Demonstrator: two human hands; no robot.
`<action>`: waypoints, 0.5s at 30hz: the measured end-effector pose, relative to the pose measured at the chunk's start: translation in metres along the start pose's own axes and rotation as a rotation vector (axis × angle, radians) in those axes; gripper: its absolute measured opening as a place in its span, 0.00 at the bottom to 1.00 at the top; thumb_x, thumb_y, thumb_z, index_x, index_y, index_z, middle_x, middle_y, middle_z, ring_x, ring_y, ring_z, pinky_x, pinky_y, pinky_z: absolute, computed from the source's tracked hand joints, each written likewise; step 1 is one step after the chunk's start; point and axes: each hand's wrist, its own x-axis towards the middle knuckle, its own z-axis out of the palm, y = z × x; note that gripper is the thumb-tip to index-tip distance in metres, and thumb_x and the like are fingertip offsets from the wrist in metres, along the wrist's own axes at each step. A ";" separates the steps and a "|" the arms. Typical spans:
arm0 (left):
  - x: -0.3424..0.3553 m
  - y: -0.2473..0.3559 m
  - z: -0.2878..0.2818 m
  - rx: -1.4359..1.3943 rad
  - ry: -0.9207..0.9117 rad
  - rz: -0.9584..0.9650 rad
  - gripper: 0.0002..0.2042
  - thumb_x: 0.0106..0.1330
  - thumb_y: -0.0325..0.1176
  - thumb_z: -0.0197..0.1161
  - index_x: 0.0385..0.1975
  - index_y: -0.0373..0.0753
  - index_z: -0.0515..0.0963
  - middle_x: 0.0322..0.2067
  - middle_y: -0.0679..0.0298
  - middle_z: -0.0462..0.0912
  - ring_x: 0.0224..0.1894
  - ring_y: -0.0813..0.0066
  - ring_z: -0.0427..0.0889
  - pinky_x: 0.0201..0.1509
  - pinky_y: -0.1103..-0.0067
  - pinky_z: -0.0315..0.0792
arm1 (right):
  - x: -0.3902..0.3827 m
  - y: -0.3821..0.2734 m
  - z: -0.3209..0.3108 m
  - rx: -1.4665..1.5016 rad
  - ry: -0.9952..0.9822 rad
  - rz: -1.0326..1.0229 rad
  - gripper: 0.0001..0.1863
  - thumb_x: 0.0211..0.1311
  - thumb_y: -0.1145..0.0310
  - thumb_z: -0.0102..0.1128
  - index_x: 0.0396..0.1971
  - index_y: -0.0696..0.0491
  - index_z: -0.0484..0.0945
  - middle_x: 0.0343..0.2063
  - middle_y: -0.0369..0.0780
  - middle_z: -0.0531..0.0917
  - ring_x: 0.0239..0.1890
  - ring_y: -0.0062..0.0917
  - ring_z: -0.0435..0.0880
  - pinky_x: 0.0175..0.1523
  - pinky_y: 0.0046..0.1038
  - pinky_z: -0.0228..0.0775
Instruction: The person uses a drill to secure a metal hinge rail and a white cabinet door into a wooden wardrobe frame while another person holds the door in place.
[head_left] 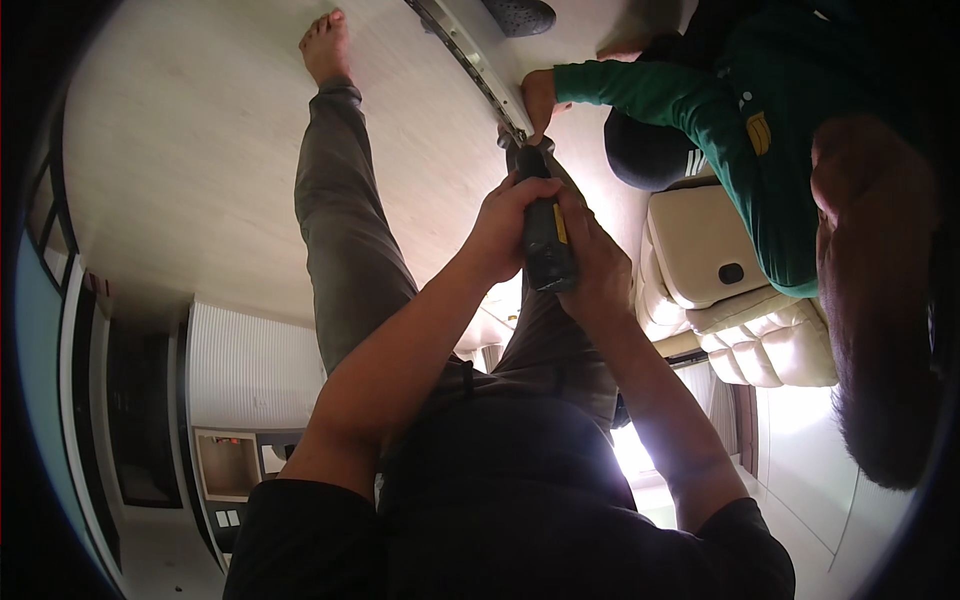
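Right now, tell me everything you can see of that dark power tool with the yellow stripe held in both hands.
The dark handheld power tool with a yellow stripe looks like matt black plastic, long and stout. The left hand and right hand wrap it from both sides. Its front end points away, meeting a long pale metal rail lying on the light floor, where a co-worker's hand in a green sleeve rests. The tip itself is hidden.

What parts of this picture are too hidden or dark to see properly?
- Head view: the tip of the black and yellow power tool, hidden where it meets the white rail.
- The tool's grip, covered by the left hand and right hand.
- The co-worker's hand: its fingertips are hidden behind the rail.
- The window area: glare washes it out.
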 end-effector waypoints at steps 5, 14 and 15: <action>0.002 0.006 -0.011 -0.002 -0.032 -0.029 0.16 0.74 0.34 0.66 0.56 0.35 0.75 0.45 0.56 0.85 0.45 0.66 0.89 0.54 0.69 0.85 | -0.003 -0.002 0.009 -0.134 -0.098 0.035 0.50 0.58 0.67 0.76 0.79 0.50 0.59 0.57 0.52 0.84 0.50 0.53 0.89 0.52 0.48 0.85; 0.001 0.006 0.001 0.029 0.011 0.016 0.12 0.76 0.34 0.65 0.51 0.34 0.76 0.44 0.56 0.86 0.46 0.64 0.90 0.53 0.68 0.86 | 0.004 0.004 0.006 -0.064 -0.086 0.038 0.52 0.54 0.65 0.78 0.79 0.51 0.61 0.54 0.54 0.85 0.47 0.56 0.89 0.52 0.49 0.84; 0.001 0.009 0.004 0.026 0.040 0.000 0.12 0.76 0.35 0.65 0.51 0.34 0.76 0.44 0.56 0.86 0.45 0.64 0.90 0.52 0.68 0.86 | 0.005 0.004 0.006 -0.021 -0.064 0.024 0.51 0.54 0.65 0.78 0.79 0.52 0.62 0.52 0.54 0.86 0.47 0.56 0.89 0.52 0.49 0.84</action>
